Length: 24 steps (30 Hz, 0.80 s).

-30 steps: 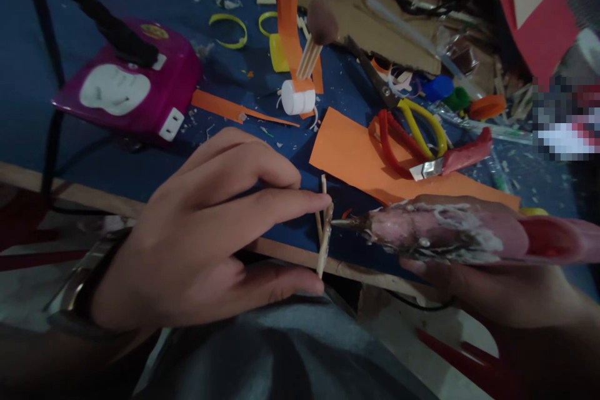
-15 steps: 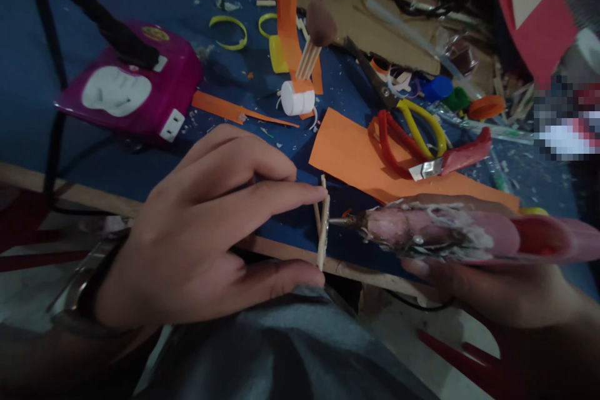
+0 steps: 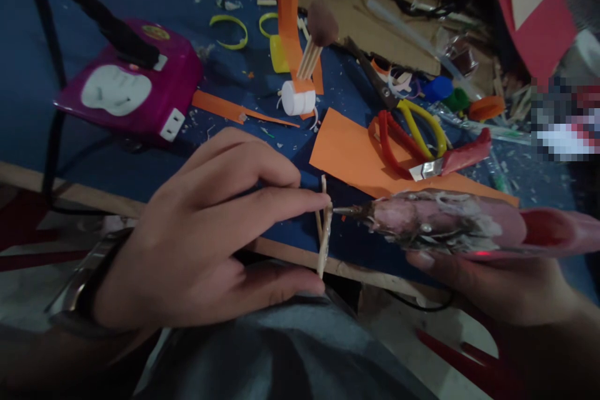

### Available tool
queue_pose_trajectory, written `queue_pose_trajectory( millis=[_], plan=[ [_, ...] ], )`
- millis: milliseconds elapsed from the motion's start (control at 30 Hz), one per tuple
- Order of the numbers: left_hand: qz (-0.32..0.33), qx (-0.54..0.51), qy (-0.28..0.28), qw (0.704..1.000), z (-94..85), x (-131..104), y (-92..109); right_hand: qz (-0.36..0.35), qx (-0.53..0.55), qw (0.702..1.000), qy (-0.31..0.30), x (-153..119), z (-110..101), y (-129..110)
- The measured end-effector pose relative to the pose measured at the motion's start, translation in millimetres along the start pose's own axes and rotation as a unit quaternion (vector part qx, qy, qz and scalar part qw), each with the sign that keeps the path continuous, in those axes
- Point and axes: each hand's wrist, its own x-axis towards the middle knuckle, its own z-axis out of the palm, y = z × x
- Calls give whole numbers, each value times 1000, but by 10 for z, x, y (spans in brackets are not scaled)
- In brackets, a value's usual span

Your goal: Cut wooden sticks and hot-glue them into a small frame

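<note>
Between the thumb and forefinger of my left hand (image 3: 206,231) a few short thin wooden sticks (image 3: 324,244) are pinched, roughly upright in the view. Shiny glue shows along their right side. My right hand (image 3: 506,287) is wrapped round a pink hot glue gun (image 3: 440,222), its fingers partly hidden beneath the body. Whitish, dirty residue covers the gun's front half, and a small red light glows low on its side. The metal nozzle points left, at or very near the upper part of the sticks, close to my left fingertip.
A purple power outlet box (image 3: 135,87) with a black cable stands on the blue table at left. Scissors (image 3: 412,119) and a red cutter (image 3: 454,159) lie on orange paper (image 3: 342,144). A white cap piece with sticks (image 3: 298,99) stands behind. Bottle caps (image 3: 435,89) lie at right.
The glue gun's nozzle has moved up along the sticks, from their middle toward my left forefinger. The red light now shows on the gun. My left hand has shifted slightly right.
</note>
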Motion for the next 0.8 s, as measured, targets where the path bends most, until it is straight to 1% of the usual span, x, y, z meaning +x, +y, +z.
queue_pose_trajectory(
  millis=[133, 300, 400, 533, 600, 700, 800],
  plan=[
    [7, -4, -4, 1000, 3, 3, -7, -2, -15, 1000, 6, 16, -18, -1],
    [7, -12, 0, 1000, 1, 3, -16, 21, 14, 1000, 12, -1, 33, -9],
    [2, -10, 3, 1000, 13, 5, 1, 17, 7, 1000, 22, -8, 47, -16],
    [-17, -7, 29, 999, 25, 6, 41, 1, -26, 1000, -13, 2, 26, -30],
    [-24, -6, 37, 999, 25, 6, 49, 8, -36, 999, -4, 1, 25, -37],
    [-14, -4, 21, 1000, 20, 4, 35, 18, -19, 999, 26, -10, 33, -34],
    [-5, -1, 11, 1000, 13, 3, 12, 20, 17, 999, 25, -15, 34, -17]
  ],
)
